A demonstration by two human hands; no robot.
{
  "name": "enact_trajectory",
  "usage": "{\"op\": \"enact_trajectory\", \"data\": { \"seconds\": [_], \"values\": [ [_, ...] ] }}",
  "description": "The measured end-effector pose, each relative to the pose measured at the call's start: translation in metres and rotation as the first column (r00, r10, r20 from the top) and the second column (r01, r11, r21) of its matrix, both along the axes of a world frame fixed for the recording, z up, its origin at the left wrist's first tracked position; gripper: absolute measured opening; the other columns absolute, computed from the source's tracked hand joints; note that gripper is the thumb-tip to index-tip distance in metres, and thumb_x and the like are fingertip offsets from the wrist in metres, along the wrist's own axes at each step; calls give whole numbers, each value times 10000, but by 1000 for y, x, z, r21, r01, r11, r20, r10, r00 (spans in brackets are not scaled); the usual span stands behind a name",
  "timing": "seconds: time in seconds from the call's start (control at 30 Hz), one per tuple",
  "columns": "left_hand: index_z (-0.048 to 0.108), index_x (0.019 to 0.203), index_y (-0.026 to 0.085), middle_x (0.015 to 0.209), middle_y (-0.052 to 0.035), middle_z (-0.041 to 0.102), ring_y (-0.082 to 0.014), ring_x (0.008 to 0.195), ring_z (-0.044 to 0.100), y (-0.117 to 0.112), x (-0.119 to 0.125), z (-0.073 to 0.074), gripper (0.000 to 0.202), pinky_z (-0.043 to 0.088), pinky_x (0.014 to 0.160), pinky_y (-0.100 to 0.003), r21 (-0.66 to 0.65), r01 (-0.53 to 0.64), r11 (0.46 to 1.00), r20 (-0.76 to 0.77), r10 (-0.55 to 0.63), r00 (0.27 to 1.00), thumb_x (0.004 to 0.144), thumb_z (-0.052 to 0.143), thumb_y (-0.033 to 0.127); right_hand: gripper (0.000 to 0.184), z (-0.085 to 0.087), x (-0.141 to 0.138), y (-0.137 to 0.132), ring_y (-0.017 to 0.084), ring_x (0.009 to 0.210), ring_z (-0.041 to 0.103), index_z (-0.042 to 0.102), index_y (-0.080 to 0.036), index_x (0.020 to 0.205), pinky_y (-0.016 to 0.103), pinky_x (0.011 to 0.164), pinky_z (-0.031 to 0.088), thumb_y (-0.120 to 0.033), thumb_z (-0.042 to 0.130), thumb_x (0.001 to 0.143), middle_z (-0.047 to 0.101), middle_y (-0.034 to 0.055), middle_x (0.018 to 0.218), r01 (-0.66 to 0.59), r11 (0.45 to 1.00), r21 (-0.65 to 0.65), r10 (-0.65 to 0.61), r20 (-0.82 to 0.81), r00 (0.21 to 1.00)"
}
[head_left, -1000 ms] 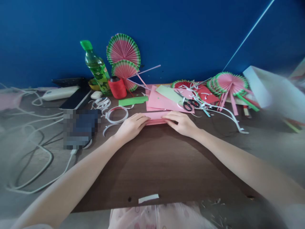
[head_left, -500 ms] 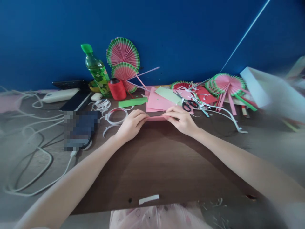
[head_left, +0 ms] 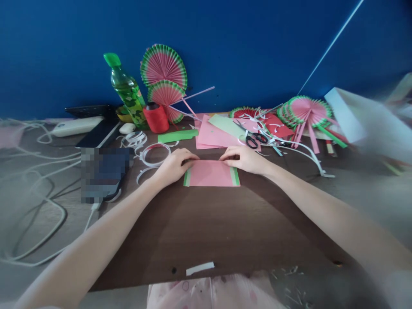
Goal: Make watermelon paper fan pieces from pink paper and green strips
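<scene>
A pink paper sheet with pale and bright green bands along its left and right ends lies on the dark table. My left hand pinches the sheet's far left corner between thumb and fingers. At the far right corner, my right hand grips it the same way. Just beyond the hands are loose pink sheets, a pale green sheet, a green paper strip and black-handled scissors.
Left are tape rolls, a phone with a white cable, a green bottle and a red thread spool. Pleated pink-and-green fans lean on the blue wall; more fans lie right. A white scrap sits near the front edge.
The pink sheet was seen as a narrow band between my hands; now its broad face and green ends show, lying towards me. Both hands still hold its far edge.
</scene>
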State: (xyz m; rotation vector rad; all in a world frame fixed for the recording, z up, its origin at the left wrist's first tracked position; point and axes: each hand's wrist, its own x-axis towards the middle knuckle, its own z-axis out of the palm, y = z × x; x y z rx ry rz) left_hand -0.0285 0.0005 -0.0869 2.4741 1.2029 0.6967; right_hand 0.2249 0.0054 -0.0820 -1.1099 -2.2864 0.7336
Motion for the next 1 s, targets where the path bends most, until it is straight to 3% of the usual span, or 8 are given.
{"op": "enact_trajectory", "data": {
  "seconds": [0.4, 0.57, 0.77, 1.0],
  "values": [
    [667, 937, 174, 912, -40, 666, -168, 860, 581, 1, -6, 4, 210, 460, 823, -323, 17, 2, 1000, -14, -2, 1000, 820, 515, 260, 228, 9, 16, 9, 169, 836, 603, 678, -181, 970, 339, 759, 479, -193, 553, 781, 659, 67, 964, -177, 984, -10, 177, 136, 975],
    [661, 977, 169, 961, -51, 666, -160, 881, 596, 5, -11, 3, 238, 469, 833, -311, 20, 57, 998, -19, -56, 998, 838, 486, 250, 225, 10, 13, 6, 147, 776, 599, 671, -174, 945, 299, 700, 487, -144, 536, 768, 656, 62, 932, -184, 982, 30, 177, 161, 971],
    [661, 956, 174, 909, -52, 653, -166, 881, 574, 6, -10, -1, 254, 469, 827, -331, 143, 111, 984, -93, -98, 991, 825, 443, 167, 252, 6, 11, 5, 159, 803, 593, 656, -160, 936, 315, 726, 472, -86, 492, 759, 650, 65, 914, -168, 977, 130, 143, 183, 973],
    [647, 896, 152, 866, -55, 622, -161, 843, 556, 4, -8, 0, 230, 466, 788, -312, 167, 121, 979, -95, -106, 990, 799, 440, 120, 263, 0, 11, 2, 147, 792, 592, 639, -152, 919, 289, 714, 481, -57, 470, 741, 624, 57, 889, -146, 981, 127, 129, 133, 983]
  ]
}}
